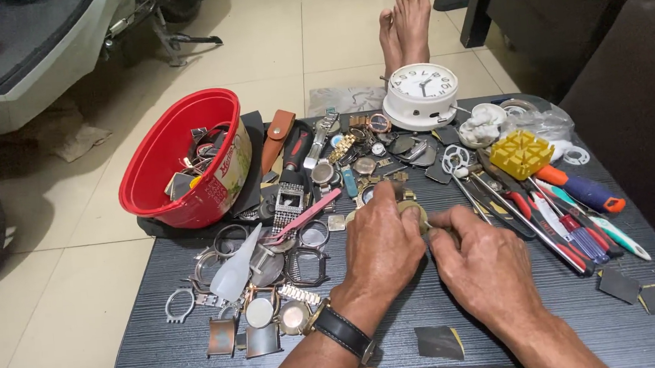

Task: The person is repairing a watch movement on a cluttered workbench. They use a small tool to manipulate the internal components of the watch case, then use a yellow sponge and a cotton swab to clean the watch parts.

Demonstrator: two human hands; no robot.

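- Dark table (510,325): bare strip along the near edge; back half crowded.
- Red tub (178,161) overhangs the left edge.
- Left hand (383,246) pinches a round watch case (414,212) mid-table.
- Right hand (485,261): fingertips closed against the case's right side.

- Even, fairly bright indoor light falls from above, leaving the pale floor tiles (64,306) softly washed out.
- The hands cast only short, soft shadows on the dark ribbed table (162,360).
- Small glints show on the watch cases (260,312) and the white clock (422,95).
- Focus holds sharp at centre; wide-angle stretch bends the edges, and the right side sinks into gloom.
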